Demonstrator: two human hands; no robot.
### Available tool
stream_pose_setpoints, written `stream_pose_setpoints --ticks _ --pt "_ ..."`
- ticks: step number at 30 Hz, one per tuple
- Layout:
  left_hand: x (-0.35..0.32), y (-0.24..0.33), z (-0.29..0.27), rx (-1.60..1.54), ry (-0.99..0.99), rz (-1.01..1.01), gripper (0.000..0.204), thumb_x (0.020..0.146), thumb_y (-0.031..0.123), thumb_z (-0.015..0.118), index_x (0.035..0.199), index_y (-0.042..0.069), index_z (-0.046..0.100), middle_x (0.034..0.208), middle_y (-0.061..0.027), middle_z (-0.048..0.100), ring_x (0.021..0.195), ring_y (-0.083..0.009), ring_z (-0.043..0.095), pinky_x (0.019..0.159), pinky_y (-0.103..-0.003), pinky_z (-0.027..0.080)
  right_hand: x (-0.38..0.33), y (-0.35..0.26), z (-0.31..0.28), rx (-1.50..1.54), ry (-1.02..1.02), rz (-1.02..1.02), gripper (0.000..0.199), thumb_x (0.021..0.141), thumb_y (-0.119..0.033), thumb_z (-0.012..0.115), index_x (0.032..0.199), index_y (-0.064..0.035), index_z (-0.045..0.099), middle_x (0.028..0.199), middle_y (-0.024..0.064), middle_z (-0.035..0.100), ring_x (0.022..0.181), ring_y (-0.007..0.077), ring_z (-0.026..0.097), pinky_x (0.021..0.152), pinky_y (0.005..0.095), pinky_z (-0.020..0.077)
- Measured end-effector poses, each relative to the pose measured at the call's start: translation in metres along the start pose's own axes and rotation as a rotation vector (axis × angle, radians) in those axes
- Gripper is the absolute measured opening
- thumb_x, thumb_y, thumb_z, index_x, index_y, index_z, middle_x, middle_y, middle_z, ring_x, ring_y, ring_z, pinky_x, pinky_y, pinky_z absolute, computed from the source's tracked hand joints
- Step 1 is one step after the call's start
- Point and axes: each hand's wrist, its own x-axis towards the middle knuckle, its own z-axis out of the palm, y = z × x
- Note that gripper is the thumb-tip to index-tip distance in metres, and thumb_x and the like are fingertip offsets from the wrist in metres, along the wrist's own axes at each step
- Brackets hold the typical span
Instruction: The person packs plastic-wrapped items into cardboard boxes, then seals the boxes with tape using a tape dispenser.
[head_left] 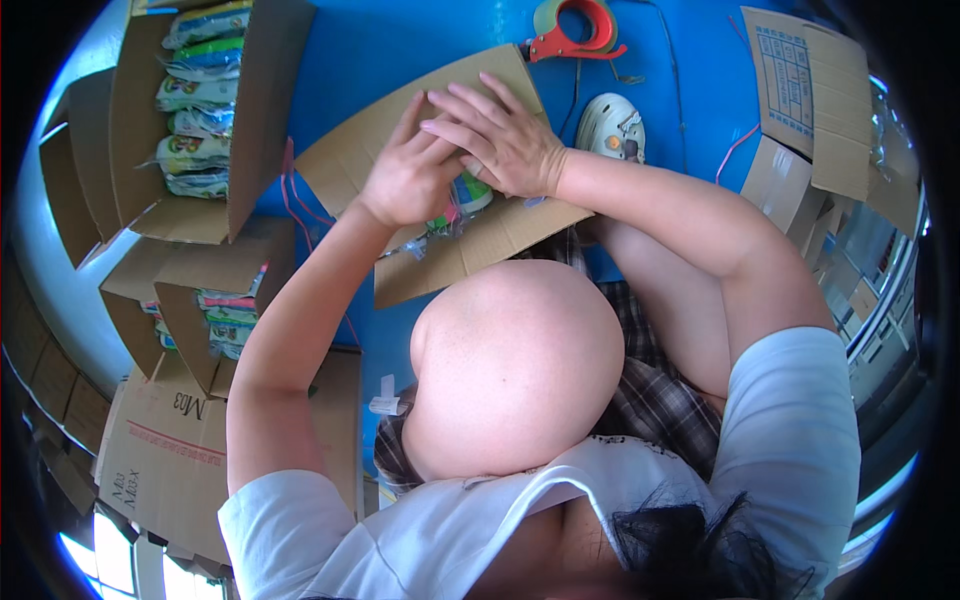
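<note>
The left hand (405,180) is curled, fingers pressed down on colourful packets (462,200) showing in the gap of a carton (440,180) on the blue tabletop (400,50); whether it pinches one I cannot tell. The right hand (500,140) lies flat and spread over the carton's flap, touching the left. Two open cartons (190,120) of packets stand at far left, a red tape dispenser (580,30) beyond. The flaps may spring up if pressure eases, or a packet may catch and crumple under them.
</note>
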Motion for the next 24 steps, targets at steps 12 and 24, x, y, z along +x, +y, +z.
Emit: stream_pose_setpoints --ticks 12,24 --pt "-0.061 -0.014 -0.019 0.052 0.331 -0.503 0.035 0.081 0.006 0.045 0.114 0.009 0.055 0.129 -0.0138 0.051 0.123 -0.0323 0.045 0.107 -0.053 0.027 0.004 -0.011 0.021 -0.251 -0.137 -0.017 0.071 0.083 -0.039 0.060 0.143 -0.0140 0.032 0.148 0.0081 0.030 0.137 0.0234 0.026 0.113 0.0532 0.0143" --pt "-0.058 -0.004 -0.013 0.229 0.143 -0.524 0.037 0.085 0.009 0.048 0.122 0.014 0.051 0.138 -0.0010 0.046 0.127 -0.0271 0.042 0.110 -0.054 0.020 0.015 -0.017 -0.015 -0.042 -0.142 0.066 0.057 0.081 -0.030 0.061 0.133 -0.0131 0.044 0.139 0.0085 0.040 0.132 0.0261 0.033 0.114 0.0486 0.0167"
